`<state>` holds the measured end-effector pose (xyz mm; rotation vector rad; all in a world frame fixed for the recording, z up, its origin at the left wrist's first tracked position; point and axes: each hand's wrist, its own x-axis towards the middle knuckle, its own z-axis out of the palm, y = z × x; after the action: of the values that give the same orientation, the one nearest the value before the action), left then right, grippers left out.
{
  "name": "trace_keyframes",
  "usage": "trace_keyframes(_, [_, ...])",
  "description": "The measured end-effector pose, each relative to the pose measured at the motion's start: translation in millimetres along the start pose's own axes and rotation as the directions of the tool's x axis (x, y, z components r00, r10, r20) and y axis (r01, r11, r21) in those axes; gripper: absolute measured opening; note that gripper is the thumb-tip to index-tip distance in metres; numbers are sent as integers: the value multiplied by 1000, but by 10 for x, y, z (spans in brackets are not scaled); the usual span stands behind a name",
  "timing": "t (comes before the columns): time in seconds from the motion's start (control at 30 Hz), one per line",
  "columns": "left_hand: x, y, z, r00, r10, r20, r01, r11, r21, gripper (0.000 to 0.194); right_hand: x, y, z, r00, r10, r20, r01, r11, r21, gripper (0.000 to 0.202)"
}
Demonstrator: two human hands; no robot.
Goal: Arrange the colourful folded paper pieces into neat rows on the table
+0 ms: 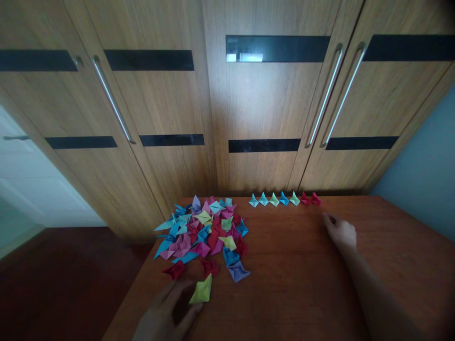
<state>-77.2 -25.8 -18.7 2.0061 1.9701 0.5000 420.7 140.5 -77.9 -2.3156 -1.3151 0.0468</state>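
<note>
My left hand [165, 310] is at the near left of the table, thumb and forefinger closed on the edges of a yellow-green origami boat [202, 291]. Just beyond it lie a dark red origami piece [175, 270] and another red one [209, 268]. A heap of folded paper pieces [199, 232] in blue, pink, red, purple and yellow spreads behind them. On the right, my right hand [340, 232] rests on the tabletop with curled fingers and nothing visible in them. Its fingertips are close to the red end of a row of small upright origami boats [273, 200].
The brown wooden table [284, 284] reaches to a wardrobe [263, 104] with long metal handles. A purple paper piece [238, 272] lies at the heap's near right corner. The table's left edge drops to a dark red floor [71, 284].
</note>
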Motion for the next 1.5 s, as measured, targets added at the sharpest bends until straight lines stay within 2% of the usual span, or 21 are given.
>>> trace_keyframes(0.2, [16,-89,65,992,74,-104,-77,997,-25,18,-15,-2,-21,997,-36,64,34,999,24,47])
trace_keyframes(0.37, [36,-106,91,980,108,-168,-122,990,-70,18,-18,-13,-27,996,-51,77,47,998,51,45])
trace_keyframes(0.47, [78,-45,57,961,113,-251,-140,986,-93,20,-17,5,-16,996,-57,68,52,996,73,41])
trace_keyframes(0.57, [198,116,-22,937,143,-320,-191,974,-124,22,-23,16,-7,997,-61,41,55,989,135,40])
trace_keyframes(0.67, [414,386,-101,910,181,-373,-258,951,-169,22,-58,-47,-1,999,-50,-1,48,959,281,38])
trace_keyframes(0.73, [597,608,-118,897,237,-375,-330,921,-207,21,-117,-161,-3,998,-69,-5,64,894,444,36])
trace_keyframes(0.8, [790,840,-85,901,290,-322,-378,889,-258,19,-219,-332,-20,992,-129,6,97,777,622,37])
trace_keyframes(0.9, [1049,1153,73,888,350,-298,-440,835,-330,16,-460,-640,-99,963,-270,19,147,578,803,41])
trace_keyframes(1.07, [1285,1459,480,875,408,-260,-482,782,-395,17,-889,-1014,-284,847,-524,87,187,447,875,38])
trace_keyframes(1.17, [1298,1520,643,881,401,-251,-472,779,-413,17,-1005,-1100,-288,791,-603,101,235,453,860,34])
trace_keyframes(1.3, [1253,1504,698,888,389,-245,-459,778,-429,18,-1043,-1151,-182,741,-666,83,364,503,784,22])
trace_keyframes(1.4, [1231,1463,674,894,389,-224,-448,775,-446,18,-1064,-1189,-127,723,-688,58,408,493,769,17])
trace_keyframes(1.5, [1228,1437,629,898,382,-219,-440,772,-458,17,-1082,-1217,-118,735,-676,56,370,468,802,18])
